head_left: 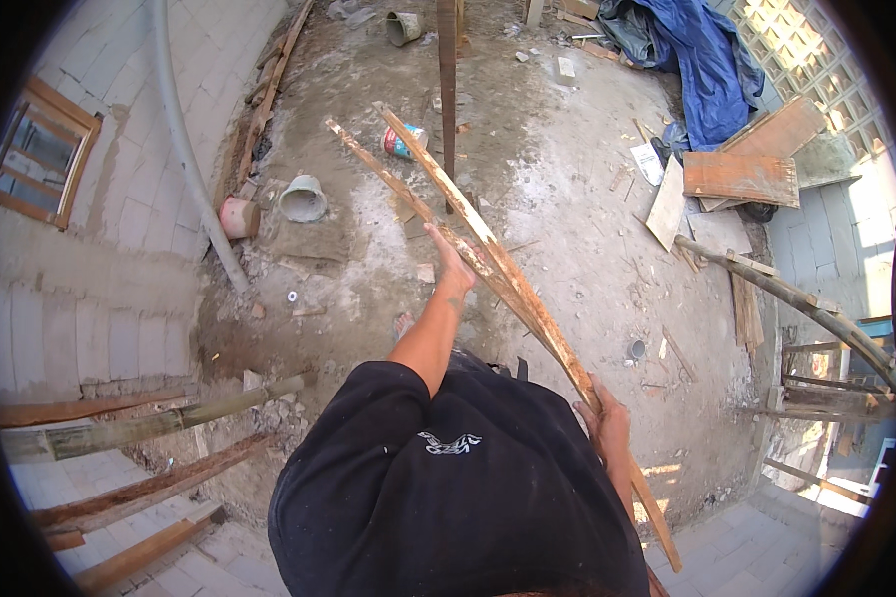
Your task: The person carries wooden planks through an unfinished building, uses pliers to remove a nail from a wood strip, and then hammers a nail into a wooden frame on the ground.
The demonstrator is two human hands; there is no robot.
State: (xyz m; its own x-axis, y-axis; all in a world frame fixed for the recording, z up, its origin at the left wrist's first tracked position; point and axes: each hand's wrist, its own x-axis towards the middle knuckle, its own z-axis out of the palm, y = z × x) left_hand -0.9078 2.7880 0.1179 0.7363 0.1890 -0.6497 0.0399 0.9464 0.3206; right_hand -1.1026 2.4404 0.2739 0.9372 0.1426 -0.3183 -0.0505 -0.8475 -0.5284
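Note:
Two long, rough wooden strips slant across the front of my body, from the upper left to the lower right. The upper strip has pale worn patches along it. Just left of it runs the second strip, and the two come together toward my right hand. My left hand, on an outstretched arm, grips the second strip near its middle, its fingers partly hidden behind the wood. Close to my right side, my right hand is wrapped around the strips where they meet; their lower end reaches past my forearm.
An upright post stands ahead. Buckets sit on the dirt floor, with a paint pail behind the strips. Boards and a blue tarp are piled far right. Poles jut out lower left; another pole slants at right.

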